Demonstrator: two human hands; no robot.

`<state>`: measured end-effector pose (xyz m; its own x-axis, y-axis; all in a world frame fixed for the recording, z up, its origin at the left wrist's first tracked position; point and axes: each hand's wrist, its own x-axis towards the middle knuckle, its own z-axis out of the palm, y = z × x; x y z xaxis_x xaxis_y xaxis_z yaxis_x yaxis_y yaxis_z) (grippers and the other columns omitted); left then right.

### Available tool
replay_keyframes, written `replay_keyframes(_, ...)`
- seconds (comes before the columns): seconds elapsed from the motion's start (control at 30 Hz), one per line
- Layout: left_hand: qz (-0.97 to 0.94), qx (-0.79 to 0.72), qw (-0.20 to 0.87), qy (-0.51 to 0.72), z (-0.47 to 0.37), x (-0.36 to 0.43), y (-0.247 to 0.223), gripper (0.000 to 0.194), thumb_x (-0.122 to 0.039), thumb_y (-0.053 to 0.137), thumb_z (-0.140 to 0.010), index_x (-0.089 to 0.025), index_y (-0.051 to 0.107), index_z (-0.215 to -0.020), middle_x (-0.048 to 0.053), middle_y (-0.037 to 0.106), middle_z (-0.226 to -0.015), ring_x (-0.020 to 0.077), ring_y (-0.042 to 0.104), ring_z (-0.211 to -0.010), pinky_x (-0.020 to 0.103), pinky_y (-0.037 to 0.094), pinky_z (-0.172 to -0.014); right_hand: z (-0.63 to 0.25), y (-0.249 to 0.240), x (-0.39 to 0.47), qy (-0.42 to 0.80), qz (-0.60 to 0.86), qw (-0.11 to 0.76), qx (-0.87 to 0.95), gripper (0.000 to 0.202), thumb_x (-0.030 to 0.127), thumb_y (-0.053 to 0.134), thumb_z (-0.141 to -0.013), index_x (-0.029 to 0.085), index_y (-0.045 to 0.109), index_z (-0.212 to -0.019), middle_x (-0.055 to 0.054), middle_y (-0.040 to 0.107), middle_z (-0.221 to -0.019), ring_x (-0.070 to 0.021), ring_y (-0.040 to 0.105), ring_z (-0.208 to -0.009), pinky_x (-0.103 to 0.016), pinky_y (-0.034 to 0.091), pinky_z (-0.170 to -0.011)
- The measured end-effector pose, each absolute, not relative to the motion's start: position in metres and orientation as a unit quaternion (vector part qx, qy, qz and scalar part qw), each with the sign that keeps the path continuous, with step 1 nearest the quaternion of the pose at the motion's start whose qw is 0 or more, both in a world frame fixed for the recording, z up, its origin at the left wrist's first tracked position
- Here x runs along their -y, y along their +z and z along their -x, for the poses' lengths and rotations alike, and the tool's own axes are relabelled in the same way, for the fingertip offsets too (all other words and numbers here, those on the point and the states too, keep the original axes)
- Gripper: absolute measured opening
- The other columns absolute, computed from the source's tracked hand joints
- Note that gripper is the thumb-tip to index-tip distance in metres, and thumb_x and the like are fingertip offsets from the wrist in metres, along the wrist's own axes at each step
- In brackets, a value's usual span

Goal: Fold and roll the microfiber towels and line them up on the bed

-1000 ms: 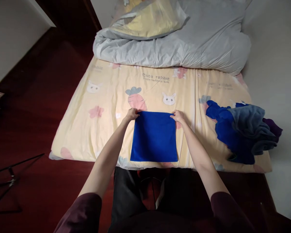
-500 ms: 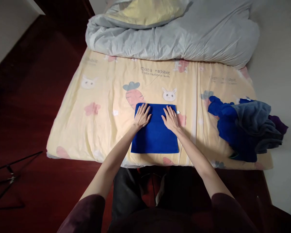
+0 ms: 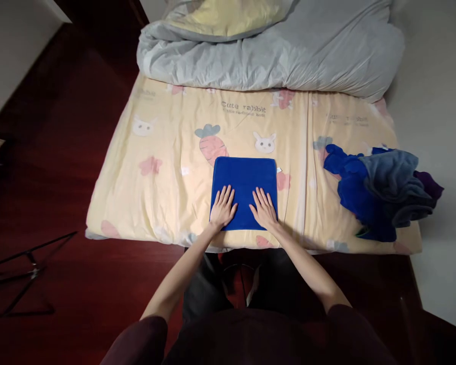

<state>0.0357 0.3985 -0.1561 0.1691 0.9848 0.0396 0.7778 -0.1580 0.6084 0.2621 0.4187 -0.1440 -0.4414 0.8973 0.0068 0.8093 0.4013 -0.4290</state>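
Note:
A square blue cloth, like a towel, lies flat on the bed near its front edge, with a small white tag at its right side. My left hand rests palm down on the lower left part of the cloth, fingers stretched out. On the lower right part lies my right hand, also flat with fingers spread. Neither hand grips the cloth.
The bed has a yellow rabbit-print sheet. To the right sits a crumpled pile of blue, grey and purple cloths. A grey quilt is bunched at the back. Black tripod legs stand on the floor at left.
Both hands have slid from the far part of the blue cloth toward its near edge, staying flat on it. The cloth still lies flat, and the camera view has shifted slightly.

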Motion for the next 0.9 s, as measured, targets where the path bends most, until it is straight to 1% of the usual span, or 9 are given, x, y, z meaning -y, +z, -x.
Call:
replay_keyframes(0.1,-0.685,-0.648,0.235,0.235,-0.018,-0.332,-0.158,0.067,-0.042,0.041,-0.103,-0.02,0.034,-0.167,0.007,0.02,-0.176,0.0295,0.012,-0.163,0.05,0.007,-0.135,-0.296,-0.149,-0.369,0.201,0.562,0.138,0.79,0.063,0.04,0.036,-0.109,0.018,0.03,-0.168,-0.009,0.024,-0.175,-0.0256,0.015,-0.164,-0.052,0.01,-0.135)
replay_keyframes(0.23,-0.656,-0.677,0.236,0.238,-0.001,-0.279,-0.158,0.07,-0.043,0.044,-0.101,-0.019,0.034,-0.166,0.01,0.021,-0.175,0.0308,0.014,-0.163,0.051,0.008,-0.135,-0.325,-0.15,-0.329,0.204,0.617,0.164,0.742,0.062,0.039,0.04,-0.107,0.018,0.035,-0.165,-0.011,0.025,-0.174,-0.0271,0.017,-0.164,-0.055,0.012,-0.134)
replay_keyframes(0.4,-0.62,-0.705,0.245,0.241,0.012,-0.235,-0.155,0.068,-0.043,0.049,-0.097,-0.02,0.043,-0.16,0.014,0.036,-0.17,0.031,0.019,-0.162,0.053,0.016,-0.133,-0.341,-0.147,-0.287,0.198,0.678,0.238,0.667,0.056,0.036,0.052,-0.1,0.016,0.052,-0.152,-0.017,0.041,-0.167,-0.032,0.03,-0.159,-0.054,0.028,-0.13)
replay_keyframes(0.5,-0.595,-0.708,0.264,0.273,0.023,-0.222,-0.153,0.063,-0.039,0.056,-0.092,-0.017,0.053,-0.151,0.018,0.047,-0.162,0.0335,0.033,-0.158,0.052,0.027,-0.13,-0.349,-0.142,-0.275,0.246,0.707,0.297,0.593,0.043,0.032,0.055,-0.096,0.016,0.064,-0.136,-0.02,0.064,-0.143,-0.0317,0.058,-0.136,-0.049,0.046,-0.118)
replay_keyframes(0.6,-0.544,-0.718,0.313,0.301,0.03,-0.228,-0.151,0.057,-0.034,0.06,-0.09,-0.015,0.058,-0.144,0.02,0.063,-0.144,0.0333,0.058,-0.138,0.049,0.043,-0.12,-0.35,-0.136,-0.274,0.379,0.707,0.338,0.492,0.036,0.033,0.06,-0.093,0.016,0.068,-0.123,-0.013,0.077,-0.102,-0.0241,0.073,-0.09,-0.037,0.062,-0.084)
replay_keyframes(0.67,-0.501,-0.719,0.372,0.306,0.032,-0.239,-0.152,0.057,-0.031,0.061,-0.09,-0.013,0.058,-0.144,0.018,0.073,-0.128,0.0302,0.07,-0.119,0.044,0.053,-0.109,-0.348,-0.132,-0.275,0.468,0.691,0.353,0.423,0.033,0.034,0.065,-0.091,0.016,0.068,-0.119,-0.006,0.075,-0.085,-0.0174,0.068,-0.068,-0.025,0.056,-0.061)
replay_keyframes(0.73,-0.466,-0.718,0.425,0.295,0.03,-0.25,-0.155,0.056,-0.028,0.062,-0.09,-0.012,0.057,-0.144,0.015,0.078,-0.112,0.0268,0.074,-0.106,0.039,0.057,-0.099,-0.346,-0.128,-0.276,0.529,0.674,0.358,0.371,0.028,0.031,0.068,-0.09,0.017,0.067,-0.115,-0.003,0.074,-0.081,-0.012,0.062,-0.057,-0.018,0.044,-0.048)
replay_keyframes(0.8,-0.446,-0.721,0.447,0.285,0.027,-0.259,-0.158,0.054,-0.026,0.063,-0.089,-0.012,0.059,-0.141,0.011,0.079,-0.1,0.025,0.075,-0.099,0.036,0.058,-0.094,-0.343,-0.125,-0.276,0.556,0.67,0.355,0.34,0.023,0.025,0.068,-0.089,0.018,0.067,-0.112,-0.003,0.074,-0.081,-0.009,0.059,-0.053,-0.015,0.036,-0.044)
replay_keyframes(0.9,-0.435,-0.723,0.45,0.293,0.02,-0.267,-0.163,0.046,-0.025,0.065,-0.088,-0.013,0.064,-0.133,0.009,0.079,-0.093,0.0232,0.076,-0.094,0.032,0.058,-0.087,-0.339,-0.121,-0.277,0.558,0.674,0.354,0.33,0.02,0.018,0.065,-0.091,0.019,0.066,-0.111,-0.002,0.074,-0.081,-0.0075,0.058,-0.051,-0.014,0.034,-0.043)
